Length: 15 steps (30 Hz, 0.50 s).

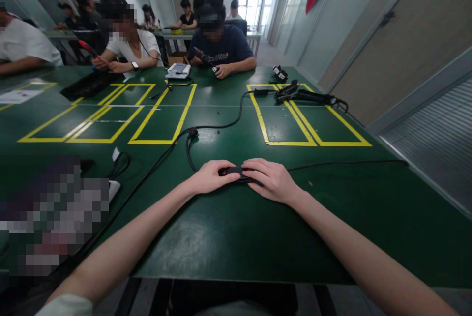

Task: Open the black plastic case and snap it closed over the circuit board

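Observation:
Low over the green table, a black block that looks like a power adapter (236,172) lies between my two hands. A cord runs out at each end of it. My left hand (216,176) grips its left end with thumb and fingers. On its right part are the closed fingers of my right hand (271,178), which hide much of it. The left black cord (188,151) bends up to a dark lump (192,133) on a longer cable. To the right, the other cord (346,162) stretches to the table's edge.
Yellow tape rectangles (291,144) mark the green table (236,237). A black tool (309,96) with a cable lies at the back right, near a small white-and-black object (280,73). Across the table sit several people, one holding a dark tool (204,58). A white device (178,71) stands nearby.

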### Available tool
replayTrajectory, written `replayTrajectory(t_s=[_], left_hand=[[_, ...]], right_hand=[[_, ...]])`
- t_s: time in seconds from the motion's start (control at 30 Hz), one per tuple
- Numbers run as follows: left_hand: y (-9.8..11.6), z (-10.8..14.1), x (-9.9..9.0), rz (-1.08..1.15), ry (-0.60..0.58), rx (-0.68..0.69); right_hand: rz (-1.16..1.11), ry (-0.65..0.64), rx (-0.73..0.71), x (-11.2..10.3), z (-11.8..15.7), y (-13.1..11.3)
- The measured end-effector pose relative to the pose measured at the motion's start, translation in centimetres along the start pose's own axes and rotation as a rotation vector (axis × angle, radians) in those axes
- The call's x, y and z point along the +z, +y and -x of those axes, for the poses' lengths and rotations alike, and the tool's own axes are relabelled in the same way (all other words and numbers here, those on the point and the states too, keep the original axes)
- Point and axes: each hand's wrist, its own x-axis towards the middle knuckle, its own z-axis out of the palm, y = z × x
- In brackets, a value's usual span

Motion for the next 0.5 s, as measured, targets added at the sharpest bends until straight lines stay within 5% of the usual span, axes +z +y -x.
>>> replayTrajectory(t_s=[0.2, 0.33, 0.5], left_hand=[[-0.3, 0.6, 0.8, -0.102, 0.293, 0.285], [-0.3, 0.6, 1.0, -0.233, 0.324, 0.391], [0.0, 0.6, 1.2, -0.4, 0.292, 0.331]], right_hand=[[-0.1, -0.095, 0.144, 0.1, 0.0, 0.0], [-0.161, -0.122, 0.22, 0.0, -0.1, -0.1], [-0.174, -0.091, 0.215, 0.1, 0.1, 0.0]])
